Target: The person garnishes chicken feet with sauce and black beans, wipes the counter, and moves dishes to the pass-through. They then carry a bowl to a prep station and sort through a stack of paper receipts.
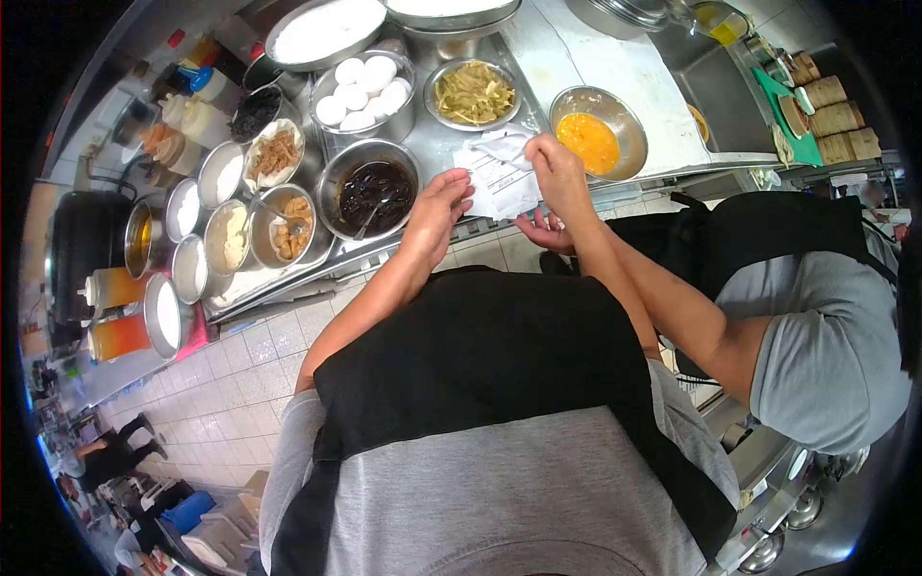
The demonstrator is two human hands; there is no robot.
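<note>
Stainless counter (538,58) carries bowls of eggs (360,84), dark sauce (375,190) and beaten egg (588,141). At its front edge lie paper slips (499,182): the left hand (437,206) rests flat beside them, fingers loose, while the right hand (557,173) pinches their top.

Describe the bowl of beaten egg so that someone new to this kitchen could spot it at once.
On the steel counter, look at the right end of the row of metal bowls, just beyond the right hand holding the paper slip. The beaten egg bowl sits there, right of the pale shredded vegetable bowl. It alone holds a bright orange-yellow liquid.
</note>
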